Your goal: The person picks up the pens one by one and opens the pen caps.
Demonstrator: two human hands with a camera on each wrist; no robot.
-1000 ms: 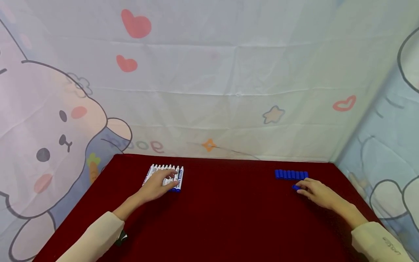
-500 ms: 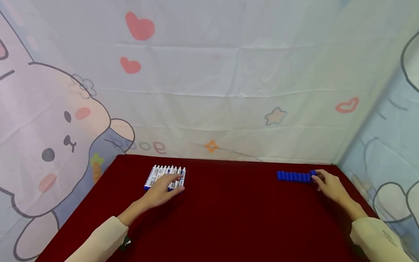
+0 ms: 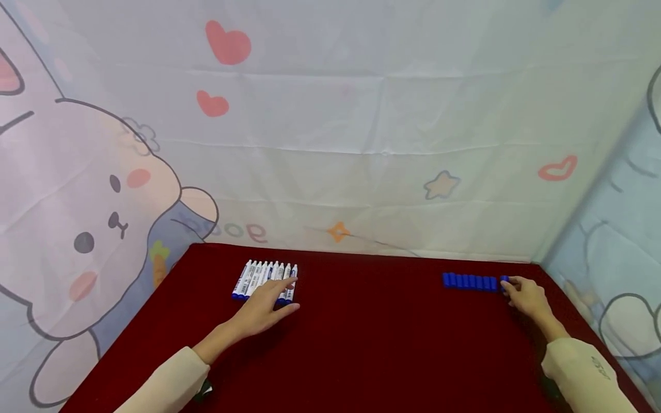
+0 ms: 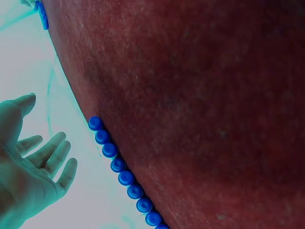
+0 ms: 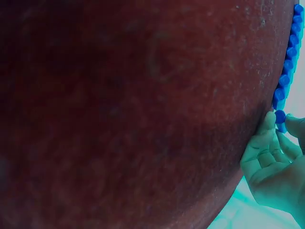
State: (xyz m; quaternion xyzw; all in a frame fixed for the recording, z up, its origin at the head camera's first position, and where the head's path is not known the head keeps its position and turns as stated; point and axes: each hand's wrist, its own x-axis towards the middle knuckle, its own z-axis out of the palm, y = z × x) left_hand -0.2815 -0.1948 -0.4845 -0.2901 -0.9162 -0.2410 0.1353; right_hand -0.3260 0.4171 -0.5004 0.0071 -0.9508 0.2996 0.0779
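A row of white markers with blue ends [image 3: 249, 279] lies side by side on the left of the table. My left hand [image 3: 263, 307] reaches over the near right part of that row, fingers extended and holding nothing. In the left wrist view, the hand [image 4: 35, 176] is apart from the line of blue round marker ends [image 4: 126, 178]. On the right, my right hand [image 3: 529, 298] pinches a blue cap [image 3: 504, 279] between thumb and finger, near the right end of a row of blue caps [image 3: 470, 282]. The right wrist view shows the pinched cap [image 5: 280, 117] at the row's near end.
A dark red cloth [image 3: 372, 338] covers the table. Behind it hangs a pale curtain [image 3: 382, 189] printed with hearts and a rabbit, and it also lines both sides. A small dark object [image 3: 204, 390] shows beside my left sleeve.
My right hand has carried the blue cap from in front of the row to its right end. The left hand has hardly moved, still above the markers. The head view has shifted slightly.
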